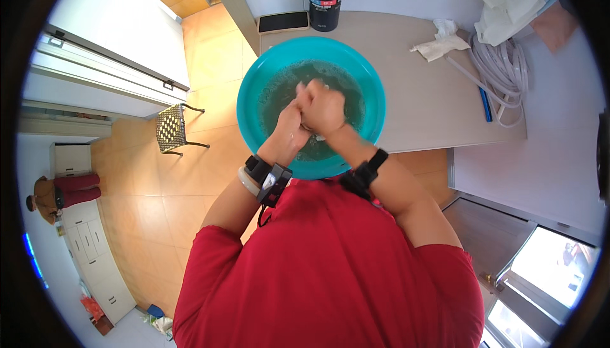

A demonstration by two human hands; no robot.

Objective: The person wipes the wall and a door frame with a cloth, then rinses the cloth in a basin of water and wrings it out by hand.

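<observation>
A turquoise plastic basin (249, 105) stands at the near left of the table, holding cloudy grey water (281, 86) with foam around its edge. Over the middle of the water, my left hand (291, 126) and my right hand (325, 107) are pressed together with curled fingers. The right one lies partly on top and is blurred. Small pale bits show beside and under the hands; whether they are cloth or foam, and what lies between the palms, is hidden. Both wrists carry black strapped devices, and a pale bangle (248, 182) circles the left wrist.
Behind the basin are a smartphone (283, 23) and a black bottle (325, 0). Crumpled white cloth (441, 46), a coiled clear hose (500, 71) and a blue pen (485, 105) lie right on the table (405, 105). A woven stool (170, 129) and another person (62, 195) are leftward.
</observation>
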